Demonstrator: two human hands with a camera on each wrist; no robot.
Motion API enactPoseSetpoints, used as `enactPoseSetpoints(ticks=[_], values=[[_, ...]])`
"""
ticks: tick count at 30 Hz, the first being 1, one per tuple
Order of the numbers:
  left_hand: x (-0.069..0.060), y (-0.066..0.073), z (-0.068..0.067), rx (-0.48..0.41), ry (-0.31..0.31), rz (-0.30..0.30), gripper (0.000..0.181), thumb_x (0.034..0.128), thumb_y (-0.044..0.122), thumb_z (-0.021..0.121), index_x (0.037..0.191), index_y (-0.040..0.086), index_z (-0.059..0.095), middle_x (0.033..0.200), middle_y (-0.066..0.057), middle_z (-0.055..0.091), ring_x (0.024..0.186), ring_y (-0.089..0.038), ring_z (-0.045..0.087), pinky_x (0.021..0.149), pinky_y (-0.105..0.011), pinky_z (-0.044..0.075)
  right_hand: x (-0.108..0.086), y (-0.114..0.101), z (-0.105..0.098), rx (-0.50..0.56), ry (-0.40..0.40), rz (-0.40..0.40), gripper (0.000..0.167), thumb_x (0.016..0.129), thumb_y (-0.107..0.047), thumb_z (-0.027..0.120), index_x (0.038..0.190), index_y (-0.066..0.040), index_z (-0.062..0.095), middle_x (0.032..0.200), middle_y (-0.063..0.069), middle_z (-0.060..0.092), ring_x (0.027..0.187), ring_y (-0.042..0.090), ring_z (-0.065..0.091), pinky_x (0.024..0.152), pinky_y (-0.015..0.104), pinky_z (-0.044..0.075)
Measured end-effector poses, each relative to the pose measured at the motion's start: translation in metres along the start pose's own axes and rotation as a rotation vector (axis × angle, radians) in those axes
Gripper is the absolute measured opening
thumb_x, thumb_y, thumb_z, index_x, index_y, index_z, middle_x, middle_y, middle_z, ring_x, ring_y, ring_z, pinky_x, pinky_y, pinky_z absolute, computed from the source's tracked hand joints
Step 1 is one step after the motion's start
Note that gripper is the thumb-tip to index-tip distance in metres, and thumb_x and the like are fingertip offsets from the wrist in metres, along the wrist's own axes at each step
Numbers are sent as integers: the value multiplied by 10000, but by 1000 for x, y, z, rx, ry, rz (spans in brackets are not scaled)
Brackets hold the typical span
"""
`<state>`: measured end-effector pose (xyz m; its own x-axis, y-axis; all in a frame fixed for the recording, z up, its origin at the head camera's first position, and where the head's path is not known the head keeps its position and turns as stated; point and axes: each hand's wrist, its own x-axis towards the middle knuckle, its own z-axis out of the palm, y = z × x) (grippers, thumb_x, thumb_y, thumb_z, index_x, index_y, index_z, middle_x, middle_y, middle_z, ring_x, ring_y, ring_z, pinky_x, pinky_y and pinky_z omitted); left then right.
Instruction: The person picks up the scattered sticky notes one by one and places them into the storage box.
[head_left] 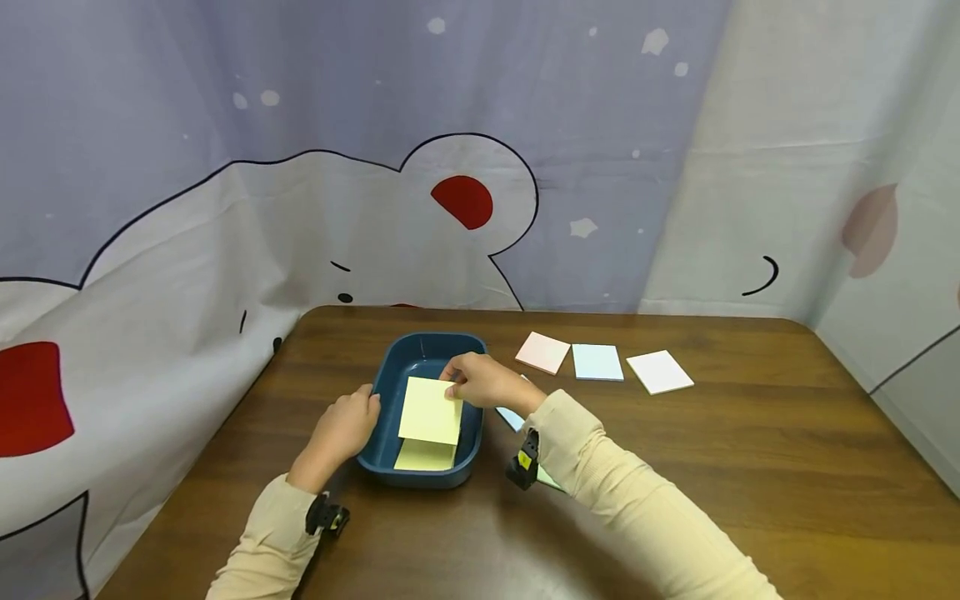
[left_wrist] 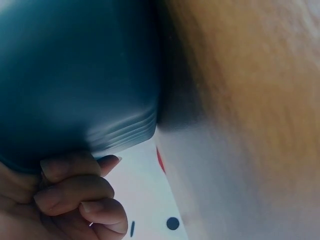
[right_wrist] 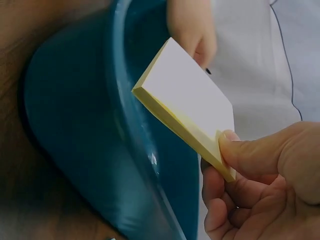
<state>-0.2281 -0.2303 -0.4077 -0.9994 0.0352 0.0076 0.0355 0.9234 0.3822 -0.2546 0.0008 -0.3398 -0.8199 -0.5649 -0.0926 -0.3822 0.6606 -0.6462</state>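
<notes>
right hand [head_left: 483, 379]: pinches the upper yellow pad [head_left: 429, 408] at one corner, thumb on top and fingers beneath; with so little of it caught, the pad could pivot or slip, i judge
upper yellow pad: tilted, over the inside of the blue bin [head_left: 411, 479]; its sheets might fan or peel if the thumb drags on the top one
lower yellow pad [head_left: 423, 458]: lies in the bin's near end, partly covered from above; a careless drop could land skewed across it
left hand [head_left: 343, 429]: fingers bent, gripping the bin's left rim; a tug there could slide or tip the bin
right sleeve [head_left: 600, 467]: above a pale blue pad [head_left: 510, 418] and a green pad [head_left: 549, 478], both partly hidden; a low forearm might nudge them
</notes>
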Motion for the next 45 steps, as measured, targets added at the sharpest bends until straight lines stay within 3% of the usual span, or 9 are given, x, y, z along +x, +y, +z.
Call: enactPoseSetpoints(ticks=[7, 12, 20, 26, 33, 36, 39, 42, 45], values=[[3, 1, -2, -14, -3, -23, 466, 1031, 230, 342, 1352, -89, 450, 1251, -312, 576, 1083, -481, 590, 900, -589, 465, 8, -5, 13, -35, -3, -10, 204, 945, -106, 593, 1126, -22, 639, 1125, 122, 654, 967, 209, 641, 784, 308, 522], [6, 2, 0, -28, 0, -28, 472, 1030, 237, 343, 1354, -88, 451, 1260, -311, 571, 1096, -476, 587, 916, -585, 461, 10, -2, 18, -92, 12, -5, 181, 936, -127, 611, 1095, -54, 658, 1080, 100, 672, 1013, 250, 623, 1016, 510, 373], [7, 1, -3, 10, 16, -14, 459, 1028, 226, 353, 1346, -84, 465, 1236, -308, 587, 1063, -477, 599, 898, -581, 469, 11, -1, 28, -166, 26, 5, 173, 921, -153, 636, 1074, -89, 687, 1030, 60, 689, 922, 206, 597, 779, 363, 271], [5, 3, -2, -14, 1, -3, 463, 1030, 225, 356, 1352, -94, 453, 1263, -301, 575, 1079, -465, 600, 902, -574, 474, 9, -2, 34, -231, 35, 1, 172, 892, -150, 669, 1040, -85, 726, 988, 39, 711, 778, 157, 552, 724, 341, 235], [0, -1, -2, -9, 8, -22, 452, 1030, 213, 364, 1346, -95, 462, 1263, -293, 580, 1076, -454, 608, 899, -568, 479, 9, -1, 44, -277, 45, -58, 77, 823, -102, 695, 845, -110, 769, 820, -19, 714, 692, 113, 547, 714, 345, 253], [1, 0, -2, -12, 14, -13, 453, 1031, 216, 360, 1350, -89, 461, 1264, -290, 581, 1076, -454, 606, 898, -569, 478, 8, 0, 46, -306, 64, -65, 125, 780, -56, 690, 690, -132, 730, 653, -70, 624, 613, 102, 481, 699, 348, 228], [2, 1, 1, -16, 1, -5, 461, 1034, 229, 350, 1357, -82, 458, 1259, -287, 585, 1074, -455, 606, 896, -567, 479, 6, 1, 48, -337, 73, -65, 303, 735, -3, 676, 501, -151, 552, 498, -93, 393, 520, 106, 326, 673, 348, 181], [1, 0, 3, -19, -6, -14, 465, 1037, 237, 349, 1361, -78, 458, 1258, -284, 588, 1078, -453, 605, 900, -563, 480, 5, 3, 51, -367, 66, -67, 434, 714, 17, 655, 462, -183, 364, 485, -80, 235, 510, 118, 217, 667, 348, 152], [1, 0, 3, -15, 4, -27, 456, 1036, 238, 358, 1352, -72, 469, 1241, -278, 599, 1059, -446, 616, 884, -559, 489, 5, 3, 53, -385, 67, -75, 456, 717, 13, 639, 472, -197, 318, 488, -81, 216, 509, 118, 199, 665, 344, 151]])
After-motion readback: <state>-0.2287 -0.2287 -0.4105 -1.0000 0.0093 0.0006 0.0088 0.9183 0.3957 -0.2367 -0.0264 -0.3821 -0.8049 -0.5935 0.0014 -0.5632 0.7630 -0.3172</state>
